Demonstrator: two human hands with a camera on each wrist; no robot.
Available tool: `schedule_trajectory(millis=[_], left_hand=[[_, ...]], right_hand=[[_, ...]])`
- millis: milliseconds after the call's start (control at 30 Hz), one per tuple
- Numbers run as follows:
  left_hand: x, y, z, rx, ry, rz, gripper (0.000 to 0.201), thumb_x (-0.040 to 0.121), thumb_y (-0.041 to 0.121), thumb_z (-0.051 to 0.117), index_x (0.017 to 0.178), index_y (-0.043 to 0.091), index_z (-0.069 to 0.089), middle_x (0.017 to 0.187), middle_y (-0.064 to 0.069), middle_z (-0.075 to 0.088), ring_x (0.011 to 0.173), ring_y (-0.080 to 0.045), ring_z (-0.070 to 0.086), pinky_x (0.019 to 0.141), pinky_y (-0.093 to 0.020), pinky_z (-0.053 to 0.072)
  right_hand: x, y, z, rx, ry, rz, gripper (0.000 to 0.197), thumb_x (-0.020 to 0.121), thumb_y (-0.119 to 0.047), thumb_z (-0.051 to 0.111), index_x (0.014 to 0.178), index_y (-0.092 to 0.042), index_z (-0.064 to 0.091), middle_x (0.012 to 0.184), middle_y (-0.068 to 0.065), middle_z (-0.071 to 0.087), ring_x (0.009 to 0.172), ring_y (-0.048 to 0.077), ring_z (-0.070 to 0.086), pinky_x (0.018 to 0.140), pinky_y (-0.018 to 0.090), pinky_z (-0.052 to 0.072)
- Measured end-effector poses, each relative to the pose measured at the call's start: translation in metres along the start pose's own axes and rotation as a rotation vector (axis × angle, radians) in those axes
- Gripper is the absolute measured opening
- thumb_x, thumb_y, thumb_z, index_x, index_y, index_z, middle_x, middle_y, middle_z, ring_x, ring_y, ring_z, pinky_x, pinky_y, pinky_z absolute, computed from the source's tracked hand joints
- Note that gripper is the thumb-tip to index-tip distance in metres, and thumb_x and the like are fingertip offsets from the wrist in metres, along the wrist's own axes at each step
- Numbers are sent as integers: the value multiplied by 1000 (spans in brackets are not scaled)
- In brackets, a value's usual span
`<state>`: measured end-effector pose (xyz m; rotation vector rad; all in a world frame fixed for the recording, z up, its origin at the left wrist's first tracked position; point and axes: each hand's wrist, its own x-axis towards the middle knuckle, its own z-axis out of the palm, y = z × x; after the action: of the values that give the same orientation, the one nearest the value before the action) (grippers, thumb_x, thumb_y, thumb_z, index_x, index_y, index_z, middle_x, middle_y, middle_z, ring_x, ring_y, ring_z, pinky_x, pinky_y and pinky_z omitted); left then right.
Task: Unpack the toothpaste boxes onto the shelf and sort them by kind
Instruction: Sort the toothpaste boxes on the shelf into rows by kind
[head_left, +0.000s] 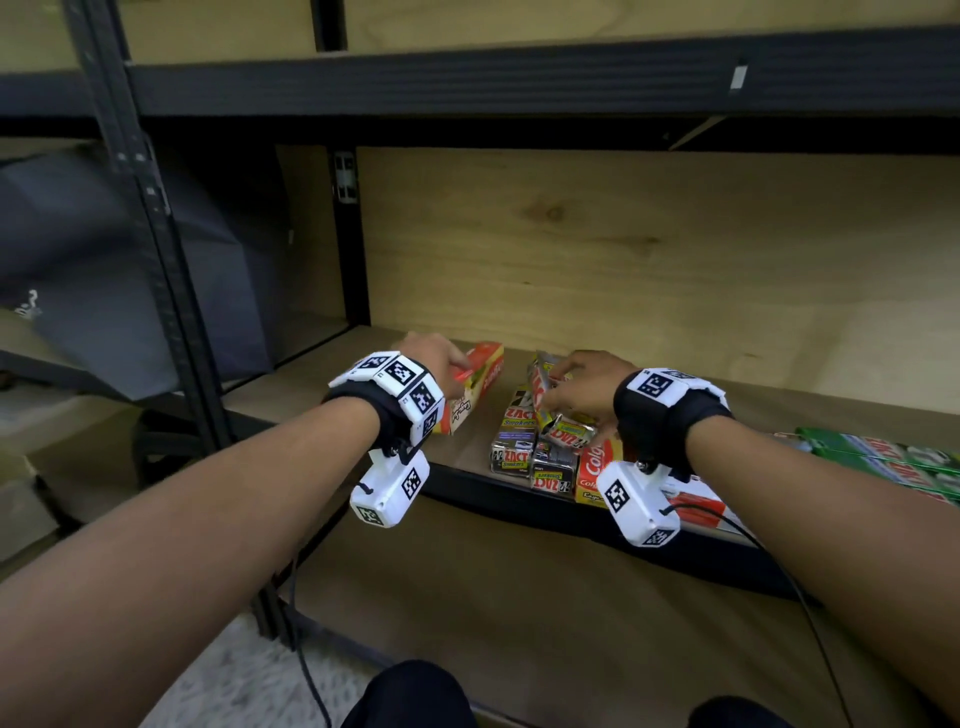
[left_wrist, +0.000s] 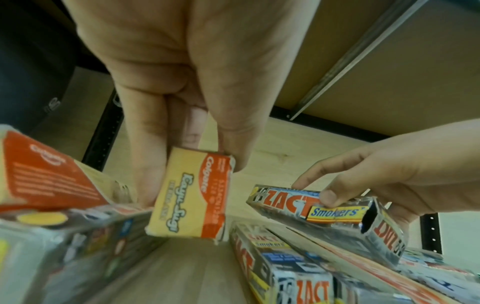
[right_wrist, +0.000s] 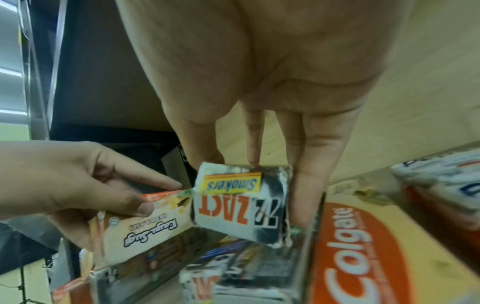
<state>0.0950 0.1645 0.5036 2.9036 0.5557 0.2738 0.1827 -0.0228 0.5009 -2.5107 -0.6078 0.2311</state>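
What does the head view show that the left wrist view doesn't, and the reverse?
Head only: both wrist bands, green boxes at the shelf's right end, the grey bag at left. Left wrist only: the "Kayu-Sugi" print on the Colgate box, and the Zact box with its end open. Both: the left hand and right hand, each with a grip on its box.

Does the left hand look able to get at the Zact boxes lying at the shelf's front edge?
Probably not right now: the left hand already grips a Colgate box. The Zact boxes lie uncovered beside it, so the path looks free once that box is set down.
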Motion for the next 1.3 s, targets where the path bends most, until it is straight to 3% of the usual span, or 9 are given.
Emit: schedule_trajectory(millis=[300, 500, 667, 733, 800, 900, 967, 1133, 1300], left_hand=[[2, -43, -39, 123, 101, -58, 44, 88, 28, 68, 128, 44, 60, 129, 3, 63, 107, -24, 64, 90, -31, 53], [2, -74, -51, 167, 99, -108, 42, 89, 26, 67, 127, 44, 61, 127, 2, 65, 104, -25, 65, 85, -32, 55], [1, -94, -46, 160, 84, -114, 39, 90, 31, 64, 127, 44, 60, 130, 3, 62, 105, -24, 65, 81, -29, 53], [2, -99, -45, 132, 77, -112, 38, 91, 32, 63, 127, 44, 61, 130, 4, 62, 105, -23, 65, 81, -28, 53], [2, -103, -44, 87, 72, -125, 37, 92, 32, 63, 127, 43, 62, 130, 4, 62, 105, -22, 65, 84, -29, 54], [6, -110, -38, 9, 65, -140, 33, 92, 32, 62, 125, 37, 65, 129, 3, 63, 106, -21, 65, 87, -26, 53], [5, -115, -30, -12, 25, -147, 30, 94, 36, 60, 123, 35, 67, 124, 3, 66, 105, -19, 66, 81, -20, 48], [2, -133, -9, -71, -13, -172, 33, 95, 41, 57, 127, 38, 63, 123, 4, 67, 101, -18, 67, 76, -21, 49], [4, -132, -4, -31, -7, -136, 36, 98, 43, 50, 133, 38, 58, 127, 1, 65, 107, -20, 64, 87, -28, 53]], right_hand=[[13, -67, 38, 228, -20, -74, 35, 66, -33, 79, 98, -22, 68, 88, -1, 64, 91, 28, 68, 78, 50, 58], [29, -102, 69, 316, -55, -127, 21, 64, -31, 77, 73, -21, 61, 90, 9, 69, 86, 30, 71, 75, 54, 58], [38, -123, 93, 353, -95, -146, 21, 67, -33, 75, 69, -22, 57, 80, 3, 68, 82, 26, 70, 77, 45, 59], [37, -127, 97, 374, -85, -144, 27, 74, -34, 75, 64, -24, 51, 70, -4, 60, 74, 20, 64, 65, 30, 52], [40, -131, 101, 400, -75, -120, 29, 75, -36, 76, 66, -25, 50, 72, -4, 61, 73, 19, 63, 59, 26, 49], [46, -136, 109, 424, -78, -93, 28, 68, -35, 79, 72, -22, 55, 87, 6, 70, 79, 26, 70, 72, 43, 60], [49, -139, 112, 401, -80, -96, 28, 66, -33, 80, 71, -19, 56, 85, 8, 69, 79, 29, 71, 73, 48, 60], [53, -140, 116, 345, -106, -125, 31, 69, -36, 81, 72, -19, 55, 87, 9, 68, 82, 31, 70, 74, 49, 59], [56, -139, 120, 331, -85, -139, 33, 68, -39, 84, 69, -22, 56, 82, 4, 68, 81, 27, 70, 76, 47, 59]])
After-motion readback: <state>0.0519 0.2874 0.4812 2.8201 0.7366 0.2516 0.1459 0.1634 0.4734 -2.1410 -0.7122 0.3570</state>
